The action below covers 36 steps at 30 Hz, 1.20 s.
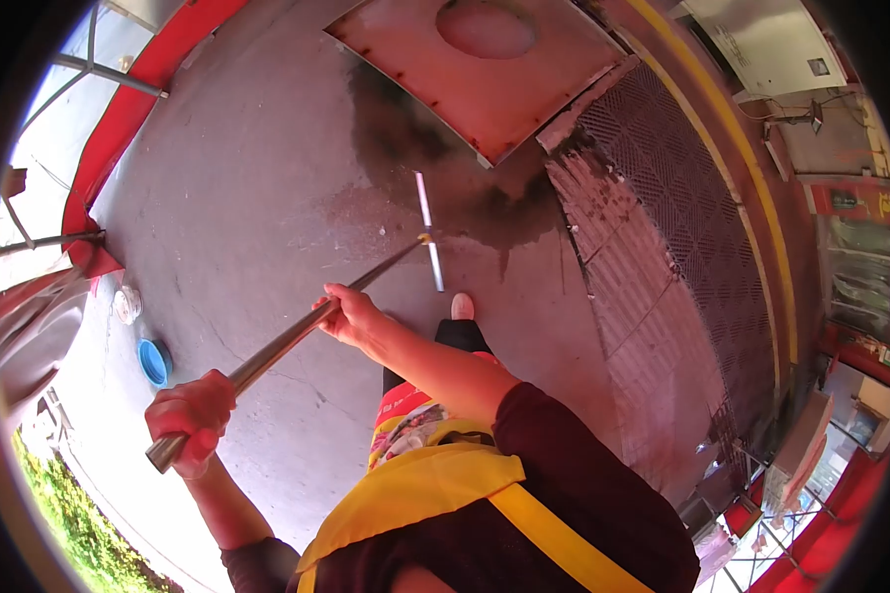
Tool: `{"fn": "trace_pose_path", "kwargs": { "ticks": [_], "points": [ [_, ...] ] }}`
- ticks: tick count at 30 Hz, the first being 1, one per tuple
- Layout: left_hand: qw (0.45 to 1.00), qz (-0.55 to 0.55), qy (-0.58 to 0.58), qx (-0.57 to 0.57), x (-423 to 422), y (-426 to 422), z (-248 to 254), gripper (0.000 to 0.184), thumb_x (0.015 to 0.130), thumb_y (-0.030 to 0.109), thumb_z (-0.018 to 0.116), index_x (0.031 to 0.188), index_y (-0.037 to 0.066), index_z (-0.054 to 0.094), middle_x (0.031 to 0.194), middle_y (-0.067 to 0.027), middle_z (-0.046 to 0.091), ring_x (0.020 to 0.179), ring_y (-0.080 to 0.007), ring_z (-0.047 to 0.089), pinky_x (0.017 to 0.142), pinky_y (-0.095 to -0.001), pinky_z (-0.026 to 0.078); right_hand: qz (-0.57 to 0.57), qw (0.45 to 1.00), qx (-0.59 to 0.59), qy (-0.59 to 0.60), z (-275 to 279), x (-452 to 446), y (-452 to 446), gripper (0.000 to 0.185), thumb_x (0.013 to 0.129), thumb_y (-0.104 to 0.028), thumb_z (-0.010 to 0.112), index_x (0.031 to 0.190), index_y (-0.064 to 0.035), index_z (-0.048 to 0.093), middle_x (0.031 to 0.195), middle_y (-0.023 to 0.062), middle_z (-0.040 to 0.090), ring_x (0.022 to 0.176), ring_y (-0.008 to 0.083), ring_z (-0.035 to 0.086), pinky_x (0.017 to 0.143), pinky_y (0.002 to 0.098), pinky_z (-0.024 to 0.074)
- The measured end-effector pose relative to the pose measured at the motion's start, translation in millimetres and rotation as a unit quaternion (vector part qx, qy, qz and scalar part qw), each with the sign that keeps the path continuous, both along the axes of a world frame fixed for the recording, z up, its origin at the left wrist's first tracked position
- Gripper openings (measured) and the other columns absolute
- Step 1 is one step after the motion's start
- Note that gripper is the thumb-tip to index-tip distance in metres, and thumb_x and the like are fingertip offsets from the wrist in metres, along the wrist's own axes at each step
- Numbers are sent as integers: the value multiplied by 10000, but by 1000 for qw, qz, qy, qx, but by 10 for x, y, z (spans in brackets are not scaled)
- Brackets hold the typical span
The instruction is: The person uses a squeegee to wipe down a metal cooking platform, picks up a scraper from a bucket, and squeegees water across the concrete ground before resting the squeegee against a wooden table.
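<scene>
A long metal pole (289, 341) runs from the lower left up to the centre, ending at a thin, pale crossbar (426, 222) at floor level. My left hand (190, 420) is wrapped round the pole close to its near end. Farther along, my right hand (348, 314) grips the pole too, its fingers closed about it. The crossbar lies beside a dark wet patch (494, 212) on the grey floor, just ahead of my light shoe (462, 306).
A rusty-edged metal table (405, 49) stands at the top. Ridged mats (682, 198) cover the floor on the right. On the left are a blue basin (154, 363) and red-edged framing (119, 128). A yellow stripe (752, 158) curves along the right.
</scene>
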State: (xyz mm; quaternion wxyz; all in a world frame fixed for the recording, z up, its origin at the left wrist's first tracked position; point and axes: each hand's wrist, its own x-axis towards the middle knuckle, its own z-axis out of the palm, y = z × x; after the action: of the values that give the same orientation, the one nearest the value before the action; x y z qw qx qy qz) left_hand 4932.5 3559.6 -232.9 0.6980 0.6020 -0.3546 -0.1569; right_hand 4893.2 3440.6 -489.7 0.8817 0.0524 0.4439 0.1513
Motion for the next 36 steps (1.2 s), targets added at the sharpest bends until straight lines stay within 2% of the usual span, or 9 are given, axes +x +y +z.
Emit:
{"fn": "trace_pose_path", "kwargs": {
  "ticks": [6, 10, 14, 17, 22, 27, 31, 34, 36],
  "points": [
    [986, -105, 117, -46, -136, -900, -501, 272, 696, 86, 617, 518, 46, 416, 497, -50, 460, 434, -179, 433, 517, -336, 397, -76, 994, -39, 65, -325, -823, -1348, 118, 778, -141, 537, 771, -68, 444, 643, 85, 521, 606, 247, 568, 448, 315, 436],
    [979, -194, 63, -26, -452, -1817, -982, 202, 670, 18, 598, 544, 41, 441, 558, -69, 495, 532, -206, 487, 645, -386, 418, -151, 962, -191, 127, -850, -1028, -2446, 143, 766, -140, 559, 673, -96, 461, 568, 55, 516, 531, 180, 532, 467, 312, 435],
    [986, -149, 61, 40, -744, -2258, -1442, 176, 672, -25, 584, 574, 26, 445, 595, -71, 503, 576, -233, 493, 697, -397, 418, -106, 944, -235, 204, -1440, -917, -3137, 166, 749, -171, 590, 720, -102, 442, 580, 25, 482, 500, 161, 498, 465, 301, 435],
    [989, -132, 37, 52, -879, -2085, -1727, 164, 671, -35, 580, 586, 27, 454, 598, -70, 504, 577, -227, 492, 694, -389, 415, -111, 947, -209, 218, -2078, -956, -2941, 185, 736, -176, 608, 755, -104, 438, 595, 15, 469, 497, 155, 481, 461, 298, 428],
    [988, -134, 58, 44, -920, -1694, -1438, 157, 669, -23, 586, 587, 32, 464, 598, -70, 505, 572, -217, 485, 658, -371, 404, -34, 962, -212, 169, -1553, -1081, -2336, 162, 735, -154, 610, 736, -104, 456, 590, 19, 472, 480, 158, 474, 444, 290, 415],
    [989, -127, 69, 21, -851, -1904, -1256, 156, 653, -47, 593, 595, 18, 463, 612, -78, 500, 585, -226, 489, 680, -384, 411, -88, 941, -277, 171, -758, -845, -2514, 178, 732, -153, 621, 696, -115, 450, 567, 12, 459, 447, 150, 452, 411, 264, 394],
    [995, -63, 66, 43, -829, -2259, -1435, 153, 696, -32, 571, 604, 30, 466, 620, -73, 501, 608, -207, 489, 729, -390, 408, 3, 935, -301, 186, -1137, -666, -3016, 205, 752, -192, 602, 670, -124, 426, 547, 21, 453, 412, 148, 440, 341, 262, 352],
    [995, -34, 74, 50, -1012, -2055, -1984, 140, 708, -73, 553, 631, -13, 453, 653, -93, 498, 624, -231, 491, 743, -383, 413, 153, 913, -330, 184, -2056, -810, -3041, 203, 771, -233, 569, 682, -110, 434, 536, 40, 448, 376, 159, 423, 306, 277, 319],
    [992, 3, 113, 61, -1034, -1670, -2076, 153, 733, -46, 541, 616, -3, 452, 638, -85, 498, 621, -211, 486, 718, -365, 408, 246, 891, -346, 164, -2649, -932, -2769, 197, 782, -259, 537, 712, -90, 464, 524, 61, 442, 368, 173, 420, 301, 293, 296]
  ]
}}
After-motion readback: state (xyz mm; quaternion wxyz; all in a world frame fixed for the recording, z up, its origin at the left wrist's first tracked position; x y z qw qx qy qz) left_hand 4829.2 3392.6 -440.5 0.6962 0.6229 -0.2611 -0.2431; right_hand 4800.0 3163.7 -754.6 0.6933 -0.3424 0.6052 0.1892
